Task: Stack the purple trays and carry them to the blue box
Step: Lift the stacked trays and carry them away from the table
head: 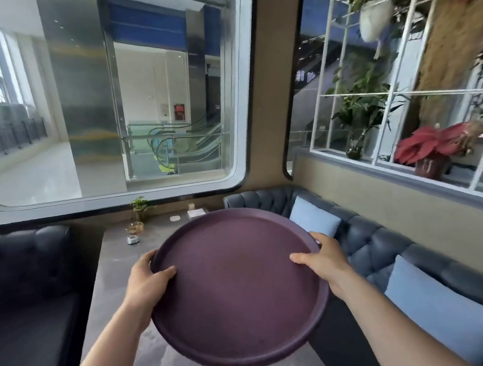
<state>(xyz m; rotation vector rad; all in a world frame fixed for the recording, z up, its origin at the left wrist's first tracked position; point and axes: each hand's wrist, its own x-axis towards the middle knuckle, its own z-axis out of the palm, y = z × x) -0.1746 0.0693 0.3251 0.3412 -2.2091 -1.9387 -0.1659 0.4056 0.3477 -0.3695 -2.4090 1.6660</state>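
Café booth: tufted sofas (382, 247) flanking a table (119, 248)

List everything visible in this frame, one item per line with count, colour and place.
purple tray: at least one, held above the table
table: one, grey marble
sofas: two, dark tufted, either side of the table
cushions: two, light blue, right sofa
small plant: one, green, far table end
red plant: one, right window ledge
left hand: gripping tray's left rim
right hand: gripping tray's right rim
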